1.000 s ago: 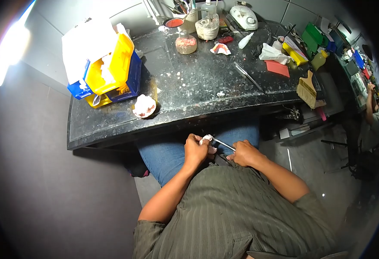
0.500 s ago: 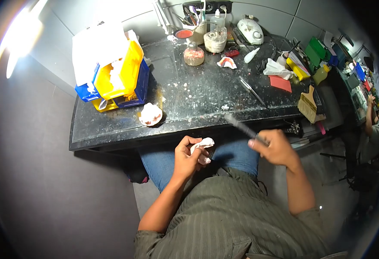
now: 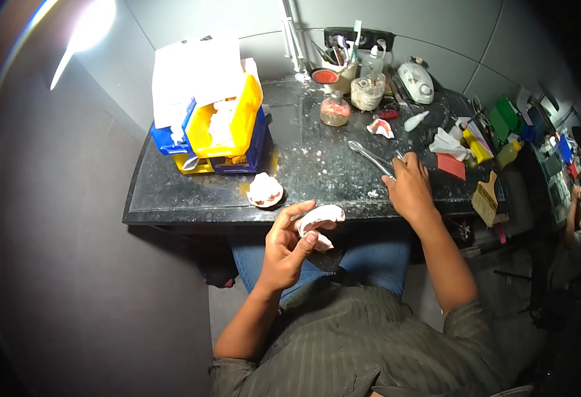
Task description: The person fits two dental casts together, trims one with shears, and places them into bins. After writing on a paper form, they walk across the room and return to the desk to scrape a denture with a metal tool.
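My left hand (image 3: 285, 255) holds a whitish, horseshoe-shaped dental piece (image 3: 322, 216) near the desk's front edge, thumb on its lower arm and fingers behind it. On the desktop, my right hand (image 3: 411, 187) is lowered with curled fingers, its thumb at the near end of a long silvery metal tool (image 3: 368, 157). The tool's rounded end points away to the left. Another slim, pen-like tool (image 3: 399, 155) shows partly past the fingers. What lies under the palm is hidden. A round whitish plaster model (image 3: 265, 190) stands by the front edge, left of my hands.
Yellow and blue bins (image 3: 227, 126) stand at the left. Behind are a jar with pink material (image 3: 335, 110), a crusted white pot (image 3: 368, 92) and a pink-and-white denture (image 3: 380, 128). A brush (image 3: 485, 200), red sheet (image 3: 450, 166) and tissue (image 3: 448, 143) lie right. Another person's arm shows far right.
My right hand has moved from above my lap onto the desktop with the metal tool. My left hand has lifted slightly, showing more of the dental piece. The view has shifted.
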Demonstrator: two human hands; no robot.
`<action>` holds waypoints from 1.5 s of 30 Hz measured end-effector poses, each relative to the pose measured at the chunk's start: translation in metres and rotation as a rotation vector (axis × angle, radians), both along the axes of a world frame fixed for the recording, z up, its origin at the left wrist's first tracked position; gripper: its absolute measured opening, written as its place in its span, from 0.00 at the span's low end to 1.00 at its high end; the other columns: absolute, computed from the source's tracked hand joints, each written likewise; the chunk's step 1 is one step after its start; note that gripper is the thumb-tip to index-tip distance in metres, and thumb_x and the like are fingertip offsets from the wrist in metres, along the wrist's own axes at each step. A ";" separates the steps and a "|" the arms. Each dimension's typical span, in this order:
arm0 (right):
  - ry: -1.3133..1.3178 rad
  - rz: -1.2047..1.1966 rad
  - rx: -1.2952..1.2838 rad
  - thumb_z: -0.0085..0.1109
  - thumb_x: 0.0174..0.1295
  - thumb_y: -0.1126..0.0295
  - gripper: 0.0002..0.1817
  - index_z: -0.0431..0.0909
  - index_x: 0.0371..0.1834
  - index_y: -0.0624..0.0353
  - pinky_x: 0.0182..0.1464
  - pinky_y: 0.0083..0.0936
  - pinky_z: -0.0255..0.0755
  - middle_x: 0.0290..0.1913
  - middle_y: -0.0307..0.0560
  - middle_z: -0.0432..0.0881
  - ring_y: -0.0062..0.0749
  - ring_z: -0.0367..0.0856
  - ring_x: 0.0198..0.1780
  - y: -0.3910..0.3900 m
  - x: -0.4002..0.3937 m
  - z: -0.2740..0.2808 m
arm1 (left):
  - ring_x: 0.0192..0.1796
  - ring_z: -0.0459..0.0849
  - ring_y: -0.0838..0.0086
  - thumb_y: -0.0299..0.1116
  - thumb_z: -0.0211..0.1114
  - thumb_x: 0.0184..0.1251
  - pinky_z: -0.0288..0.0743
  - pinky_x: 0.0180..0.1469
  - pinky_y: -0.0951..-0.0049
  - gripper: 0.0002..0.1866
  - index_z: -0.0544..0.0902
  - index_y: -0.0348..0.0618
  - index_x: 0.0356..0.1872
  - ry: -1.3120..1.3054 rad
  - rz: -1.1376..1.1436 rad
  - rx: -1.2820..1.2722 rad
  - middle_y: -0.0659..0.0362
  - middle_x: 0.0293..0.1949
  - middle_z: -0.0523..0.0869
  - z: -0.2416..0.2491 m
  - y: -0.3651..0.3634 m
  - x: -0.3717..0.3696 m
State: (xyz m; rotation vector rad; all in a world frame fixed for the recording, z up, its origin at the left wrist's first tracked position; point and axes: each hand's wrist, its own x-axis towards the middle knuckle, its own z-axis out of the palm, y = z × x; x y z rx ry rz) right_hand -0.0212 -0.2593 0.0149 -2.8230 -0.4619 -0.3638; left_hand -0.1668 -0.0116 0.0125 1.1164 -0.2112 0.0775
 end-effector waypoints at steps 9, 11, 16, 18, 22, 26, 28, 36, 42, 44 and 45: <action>1.111 0.606 1.209 0.58 0.76 0.69 0.20 0.73 0.65 0.70 0.51 0.23 0.84 0.54 0.49 0.85 0.26 0.85 0.52 0.069 -0.024 0.049 | 0.58 0.81 0.64 0.28 0.71 0.69 0.82 0.53 0.67 0.24 0.75 0.35 0.63 -0.221 0.372 0.525 0.45 0.66 0.69 0.006 0.002 0.039; 1.082 0.557 1.187 0.56 0.77 0.70 0.17 0.75 0.62 0.70 0.50 0.25 0.85 0.52 0.49 0.85 0.27 0.86 0.51 0.072 -0.009 0.045 | 0.57 0.81 0.60 0.29 0.73 0.66 0.81 0.52 0.65 0.26 0.75 0.36 0.63 -0.258 0.488 0.774 0.45 0.65 0.69 0.017 0.006 0.041; 1.050 0.393 1.561 0.50 0.76 0.70 0.14 0.74 0.57 0.70 0.51 0.38 0.87 0.52 0.57 0.85 0.44 0.89 0.49 0.071 0.031 0.045 | 0.56 0.77 0.53 0.40 0.77 0.62 0.71 0.60 0.58 0.29 0.77 0.31 0.57 -0.006 1.112 1.180 0.43 0.57 0.76 -0.008 0.037 0.045; 1.140 0.491 1.606 0.43 0.75 0.66 0.21 0.69 0.63 0.72 0.58 0.45 0.83 0.57 0.66 0.82 0.60 0.85 0.57 0.066 0.056 0.053 | 0.55 0.79 0.54 0.41 0.76 0.64 0.73 0.58 0.60 0.28 0.77 0.30 0.55 0.038 1.067 1.282 0.43 0.53 0.78 -0.017 0.049 0.047; 1.327 0.622 1.747 0.40 0.68 0.64 0.31 0.66 0.69 0.76 0.64 0.52 0.78 0.60 0.78 0.77 0.73 0.79 0.61 0.067 0.092 0.064 | 0.50 0.87 0.57 0.37 0.79 0.61 0.79 0.55 0.64 0.29 0.73 0.32 0.53 0.180 0.774 1.029 0.43 0.47 0.86 -0.027 0.046 0.056; 1.421 0.732 1.749 0.43 0.61 0.63 0.38 0.61 0.72 0.80 0.72 0.60 0.68 0.66 0.85 0.70 0.81 0.70 0.68 0.066 0.119 0.068 | 0.52 0.87 0.69 0.27 0.78 0.62 0.80 0.54 0.70 0.29 0.69 0.35 0.58 0.015 0.657 0.812 0.48 0.48 0.87 -0.027 0.026 0.072; 1.372 0.752 1.752 0.44 0.60 0.63 0.37 0.63 0.71 0.79 0.72 0.59 0.68 0.65 0.85 0.70 0.81 0.70 0.68 0.064 0.126 0.070 | 0.52 0.85 0.72 0.26 0.76 0.64 0.80 0.54 0.72 0.27 0.71 0.35 0.58 -0.024 0.630 0.694 0.52 0.50 0.85 -0.023 0.026 0.092; 1.215 1.035 1.844 0.61 0.69 0.56 0.38 0.61 0.75 0.69 0.74 0.54 0.66 0.70 0.73 0.70 0.71 0.70 0.72 0.052 0.139 0.048 | 0.54 0.84 0.65 0.50 0.56 0.78 0.75 0.57 0.64 0.25 0.77 0.39 0.62 0.120 0.137 -0.042 0.55 0.56 0.85 0.032 0.044 0.200; 1.181 1.040 1.945 0.66 0.68 0.58 0.41 0.56 0.77 0.66 0.74 0.54 0.67 0.70 0.68 0.70 0.68 0.68 0.73 0.045 0.138 0.033 | 0.50 0.85 0.54 0.71 0.43 0.76 0.81 0.49 0.53 0.40 0.80 0.38 0.54 0.257 -0.165 -0.606 0.46 0.48 0.85 0.021 0.035 0.249; 1.035 1.042 1.862 0.69 0.67 0.64 0.41 0.56 0.77 0.66 0.73 0.47 0.69 0.69 0.64 0.72 0.58 0.71 0.72 0.046 0.131 0.041 | 0.50 0.86 0.53 0.73 0.41 0.74 0.83 0.47 0.53 0.42 0.78 0.38 0.56 0.192 -0.191 -0.532 0.45 0.48 0.85 0.018 0.033 0.249; 0.867 0.925 1.721 0.70 0.65 0.67 0.42 0.56 0.77 0.66 0.72 0.44 0.70 0.69 0.62 0.72 0.51 0.73 0.71 0.048 0.127 0.041 | 0.50 0.87 0.52 0.75 0.39 0.73 0.85 0.45 0.52 0.45 0.77 0.39 0.58 0.119 -0.209 -0.446 0.44 0.47 0.85 0.014 0.036 0.246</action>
